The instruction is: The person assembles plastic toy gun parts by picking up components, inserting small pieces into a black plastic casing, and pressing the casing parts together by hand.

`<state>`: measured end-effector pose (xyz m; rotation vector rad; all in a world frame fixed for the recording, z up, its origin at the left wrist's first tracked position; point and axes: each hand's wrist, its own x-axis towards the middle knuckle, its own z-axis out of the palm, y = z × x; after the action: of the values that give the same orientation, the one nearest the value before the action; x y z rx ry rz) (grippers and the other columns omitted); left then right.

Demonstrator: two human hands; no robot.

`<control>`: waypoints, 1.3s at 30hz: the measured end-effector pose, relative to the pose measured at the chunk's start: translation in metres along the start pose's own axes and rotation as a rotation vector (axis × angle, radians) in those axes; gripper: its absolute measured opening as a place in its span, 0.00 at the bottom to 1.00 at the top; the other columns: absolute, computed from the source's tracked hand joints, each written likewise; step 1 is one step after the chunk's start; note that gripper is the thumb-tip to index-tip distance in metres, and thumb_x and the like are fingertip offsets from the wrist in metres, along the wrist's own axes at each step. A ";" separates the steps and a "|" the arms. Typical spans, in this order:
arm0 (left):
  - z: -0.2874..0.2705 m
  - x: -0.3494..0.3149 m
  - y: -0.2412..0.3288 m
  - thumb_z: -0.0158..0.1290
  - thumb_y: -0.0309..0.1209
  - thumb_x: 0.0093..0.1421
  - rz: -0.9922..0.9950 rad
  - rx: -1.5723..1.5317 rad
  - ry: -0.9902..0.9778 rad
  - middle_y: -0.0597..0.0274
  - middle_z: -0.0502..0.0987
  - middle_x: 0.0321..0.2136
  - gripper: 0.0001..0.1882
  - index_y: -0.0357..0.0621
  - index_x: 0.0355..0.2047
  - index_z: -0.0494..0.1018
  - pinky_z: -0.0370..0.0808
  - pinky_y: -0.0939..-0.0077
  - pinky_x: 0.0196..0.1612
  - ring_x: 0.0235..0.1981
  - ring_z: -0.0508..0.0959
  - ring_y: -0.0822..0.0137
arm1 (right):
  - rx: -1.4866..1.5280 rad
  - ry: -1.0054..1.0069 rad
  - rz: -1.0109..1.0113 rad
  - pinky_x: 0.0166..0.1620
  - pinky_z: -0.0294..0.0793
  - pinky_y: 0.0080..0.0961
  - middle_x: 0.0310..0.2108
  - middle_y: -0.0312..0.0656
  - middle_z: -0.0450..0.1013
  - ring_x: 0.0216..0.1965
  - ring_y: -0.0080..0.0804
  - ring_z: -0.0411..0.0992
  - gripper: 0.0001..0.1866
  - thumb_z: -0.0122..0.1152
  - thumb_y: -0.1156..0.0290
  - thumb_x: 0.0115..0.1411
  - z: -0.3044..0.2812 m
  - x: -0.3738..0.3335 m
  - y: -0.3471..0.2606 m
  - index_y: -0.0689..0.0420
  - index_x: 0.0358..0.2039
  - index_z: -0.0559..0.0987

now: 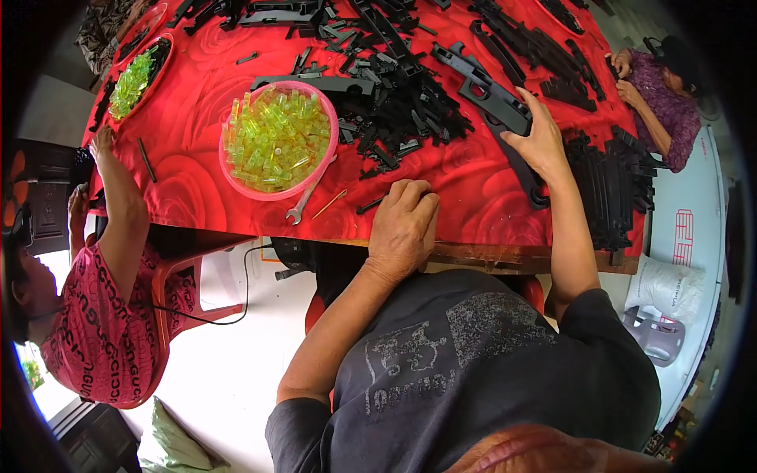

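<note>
My left hand (404, 226) rests at the table's near edge, its fingers curled in and pressed together. A short thin black piece (368, 206) lies against its fingertips; whatever is under the fingers is hidden. Farther right, my right hand (539, 140) has its thumb and fingers around the near end of a long black plastic part (482, 88) with a rectangular opening, shaped like a toy gun body. Beneath that end, another flat black part (516, 162) with a round hole reaches toward the table edge.
A pink basket (334, 130) holds yellow-green clear pieces, with a wrench (302, 206) and a thin stick (330, 203) beside it. Small black parts (402, 110) are heaped mid-table. Long black parts (603, 185) are stacked at right. Co-workers sit at left (110, 307) and far right (666, 102).
</note>
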<state>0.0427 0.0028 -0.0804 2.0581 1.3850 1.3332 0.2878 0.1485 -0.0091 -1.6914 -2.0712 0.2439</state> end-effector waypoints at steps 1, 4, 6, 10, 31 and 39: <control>0.000 0.000 0.000 0.62 0.21 0.53 -0.005 0.000 0.000 0.55 0.77 0.41 0.11 0.39 0.38 0.77 0.77 0.61 0.46 0.44 0.77 0.51 | -0.033 -0.008 0.001 0.62 0.69 0.41 0.58 0.54 0.72 0.61 0.53 0.70 0.45 0.76 0.70 0.47 -0.001 0.002 -0.001 0.52 0.67 0.68; 0.001 0.002 0.001 0.62 0.20 0.53 -0.012 -0.001 -0.010 0.55 0.77 0.41 0.11 0.39 0.38 0.77 0.77 0.61 0.46 0.44 0.77 0.51 | -0.116 0.019 -0.079 0.69 0.63 0.39 0.64 0.51 0.67 0.68 0.48 0.64 0.50 0.82 0.60 0.45 -0.001 0.008 -0.010 0.54 0.68 0.68; 0.000 0.001 0.001 0.62 0.20 0.53 -0.007 0.001 -0.009 0.55 0.77 0.41 0.11 0.39 0.37 0.77 0.77 0.61 0.46 0.44 0.77 0.51 | -0.089 0.064 -0.198 0.68 0.64 0.39 0.64 0.51 0.68 0.67 0.48 0.64 0.47 0.81 0.59 0.47 0.008 0.021 -0.032 0.54 0.67 0.70; 0.000 0.001 0.002 0.62 0.20 0.53 -0.019 0.001 -0.011 0.55 0.77 0.41 0.11 0.38 0.37 0.77 0.77 0.61 0.46 0.44 0.77 0.52 | 0.068 0.039 -0.461 0.66 0.66 0.42 0.64 0.54 0.67 0.65 0.52 0.66 0.42 0.77 0.50 0.52 0.045 0.063 -0.080 0.56 0.63 0.73; 0.004 -0.002 -0.002 0.60 0.23 0.54 0.000 -0.003 -0.021 0.55 0.75 0.43 0.10 0.38 0.38 0.77 0.76 0.61 0.48 0.48 0.75 0.52 | 0.071 -0.044 -0.433 0.50 0.76 0.37 0.33 0.49 0.79 0.41 0.46 0.78 0.20 0.70 0.54 0.53 0.136 0.109 -0.121 0.57 0.39 0.87; 0.002 -0.003 -0.001 0.60 0.23 0.54 -0.007 -0.008 -0.021 0.57 0.75 0.43 0.10 0.39 0.38 0.77 0.76 0.61 0.47 0.46 0.75 0.54 | 0.199 0.180 -0.343 0.57 0.74 0.29 0.50 0.48 0.80 0.53 0.40 0.78 0.17 0.72 0.67 0.58 0.039 0.062 -0.079 0.59 0.47 0.85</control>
<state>0.0431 0.0017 -0.0835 2.0547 1.3745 1.3084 0.1918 0.1959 0.0034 -1.1758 -2.0821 0.1733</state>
